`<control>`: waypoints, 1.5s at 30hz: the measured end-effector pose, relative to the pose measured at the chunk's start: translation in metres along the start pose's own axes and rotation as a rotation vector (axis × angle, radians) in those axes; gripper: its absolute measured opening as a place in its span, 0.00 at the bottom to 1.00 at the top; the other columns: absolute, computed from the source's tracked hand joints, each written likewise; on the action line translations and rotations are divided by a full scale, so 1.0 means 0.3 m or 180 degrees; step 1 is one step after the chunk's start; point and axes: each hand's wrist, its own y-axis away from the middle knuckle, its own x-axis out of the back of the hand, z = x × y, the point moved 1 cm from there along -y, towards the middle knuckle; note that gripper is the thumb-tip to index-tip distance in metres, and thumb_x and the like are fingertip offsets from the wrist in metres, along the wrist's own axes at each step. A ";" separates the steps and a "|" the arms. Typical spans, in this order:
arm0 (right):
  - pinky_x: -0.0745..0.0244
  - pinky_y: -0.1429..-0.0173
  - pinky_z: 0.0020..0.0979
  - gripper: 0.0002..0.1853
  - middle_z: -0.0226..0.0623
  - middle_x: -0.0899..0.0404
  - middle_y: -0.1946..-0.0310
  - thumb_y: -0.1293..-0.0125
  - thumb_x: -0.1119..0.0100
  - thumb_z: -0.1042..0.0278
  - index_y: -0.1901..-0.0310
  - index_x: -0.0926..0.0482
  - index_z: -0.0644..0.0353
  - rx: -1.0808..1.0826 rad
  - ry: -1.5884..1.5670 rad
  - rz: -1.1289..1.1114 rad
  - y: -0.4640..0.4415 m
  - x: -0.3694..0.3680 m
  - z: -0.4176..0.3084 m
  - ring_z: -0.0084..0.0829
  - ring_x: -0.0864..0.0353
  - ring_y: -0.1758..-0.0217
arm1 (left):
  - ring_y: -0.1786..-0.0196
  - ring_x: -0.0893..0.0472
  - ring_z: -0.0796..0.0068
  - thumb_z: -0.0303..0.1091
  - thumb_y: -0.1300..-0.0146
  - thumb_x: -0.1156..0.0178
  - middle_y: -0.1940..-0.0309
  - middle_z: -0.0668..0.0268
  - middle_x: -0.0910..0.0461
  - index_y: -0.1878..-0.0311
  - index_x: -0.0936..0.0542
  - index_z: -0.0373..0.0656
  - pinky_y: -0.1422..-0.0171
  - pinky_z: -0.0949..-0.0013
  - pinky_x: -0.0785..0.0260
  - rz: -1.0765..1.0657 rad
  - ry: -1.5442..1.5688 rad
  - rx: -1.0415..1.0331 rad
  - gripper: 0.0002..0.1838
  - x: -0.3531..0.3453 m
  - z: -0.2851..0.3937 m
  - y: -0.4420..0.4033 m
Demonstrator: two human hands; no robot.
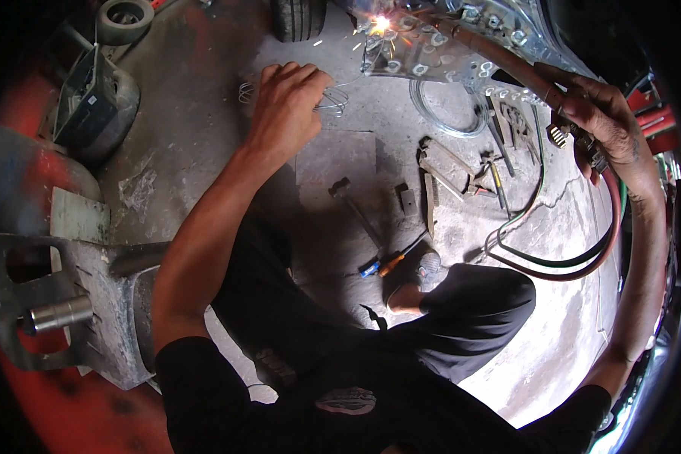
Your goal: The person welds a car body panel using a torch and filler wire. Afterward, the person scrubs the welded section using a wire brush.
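Torch (499,50) clasped in right grip (611,125); wire (336,100) clenched in left grip (289,102), loops both sides

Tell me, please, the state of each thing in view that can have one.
Left hand: closed on wire
Right hand: gripping torch
Torch: lit
Wire: looped, held
Metal panel: glowing at one spot
Wire ring: coiled, lying flat
Hoses: curved
Hammer: lying flat
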 end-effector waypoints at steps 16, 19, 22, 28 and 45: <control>0.24 0.83 0.19 0.37 0.47 0.13 0.62 0.33 0.37 0.39 0.35 0.21 0.66 0.0190 0.0091 0.0178 0.007 -0.015 0.006 0.22 0.18 0.84 | 0.51 0.20 0.57 0.12 0.54 0.38 0.61 0.61 0.17 0.54 0.17 0.40 0.40 0.57 0.35 0.0001 0.0017 0.0008 0.21 -0.001 0.002 0.000; 0.25 0.83 0.19 0.37 0.47 0.13 0.62 0.33 0.38 0.39 0.35 0.21 0.65 0.0091 0.0086 0.0035 0.003 -0.010 -0.008 0.22 0.19 0.85 | 0.51 0.20 0.57 0.12 0.54 0.39 0.62 0.61 0.18 0.55 0.17 0.40 0.40 0.57 0.35 0.0018 0.0019 0.0006 0.21 -0.001 0.001 0.001; 0.25 0.83 0.19 0.37 0.47 0.13 0.62 0.33 0.39 0.38 0.35 0.21 0.65 0.0121 0.0139 0.0084 0.004 -0.018 -0.003 0.22 0.21 0.87 | 0.51 0.20 0.57 0.12 0.54 0.39 0.62 0.61 0.18 0.55 0.17 0.40 0.40 0.56 0.35 0.0026 0.0032 0.0007 0.21 -0.005 -0.004 0.001; 0.25 0.82 0.19 0.37 0.47 0.13 0.61 0.33 0.40 0.39 0.35 0.21 0.65 0.0133 0.0159 0.0078 0.003 -0.018 -0.003 0.22 0.21 0.87 | 0.51 0.20 0.57 0.12 0.54 0.39 0.62 0.61 0.18 0.55 0.18 0.40 0.40 0.56 0.35 0.0030 0.0027 0.0014 0.21 -0.006 -0.003 0.001; 0.23 0.81 0.20 0.39 0.48 0.13 0.60 0.34 0.39 0.36 0.35 0.21 0.65 0.0145 0.0260 0.0068 0.002 -0.009 0.006 0.26 0.12 0.76 | 0.51 0.20 0.56 0.11 0.55 0.39 0.62 0.60 0.18 0.55 0.18 0.40 0.41 0.56 0.35 0.0022 0.0049 0.0002 0.21 -0.007 -0.006 0.001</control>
